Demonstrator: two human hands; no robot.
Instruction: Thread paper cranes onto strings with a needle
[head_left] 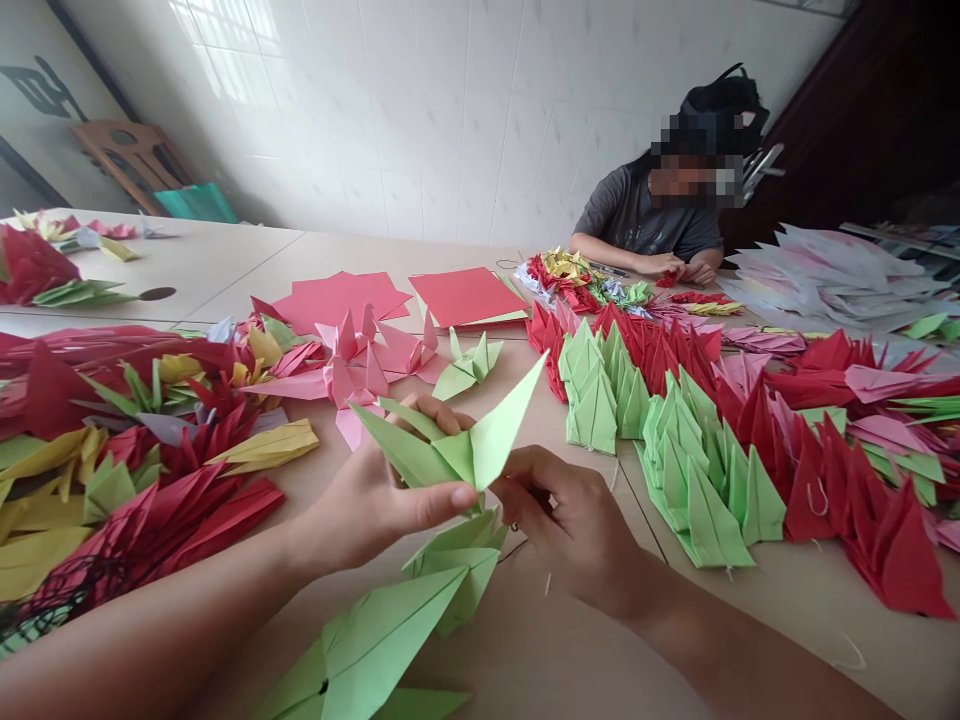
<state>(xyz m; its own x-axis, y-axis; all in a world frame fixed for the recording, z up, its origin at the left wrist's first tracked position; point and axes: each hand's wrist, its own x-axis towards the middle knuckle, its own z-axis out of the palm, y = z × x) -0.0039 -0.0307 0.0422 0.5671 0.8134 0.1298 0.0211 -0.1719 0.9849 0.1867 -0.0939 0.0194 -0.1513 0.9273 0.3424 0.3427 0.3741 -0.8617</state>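
Note:
My left hand (375, 500) is closed on a light green folded paper crane (457, 440), thumb on its underside, wings spread up and out. My right hand (570, 520) pinches the crane's lower right edge from below; a thin thread trails near its fingers. Below both hands, more green folded cranes (420, 600) lie strung together on the beige table (525, 650).
Rows of green and red folded cranes (712, 460) lie at the right. Red, yellow and green folded pieces (135, 460) pile at the left. Pink cranes (367, 360) and flat red sheets (465, 295) sit ahead. A seated person (652, 215) works at the far side.

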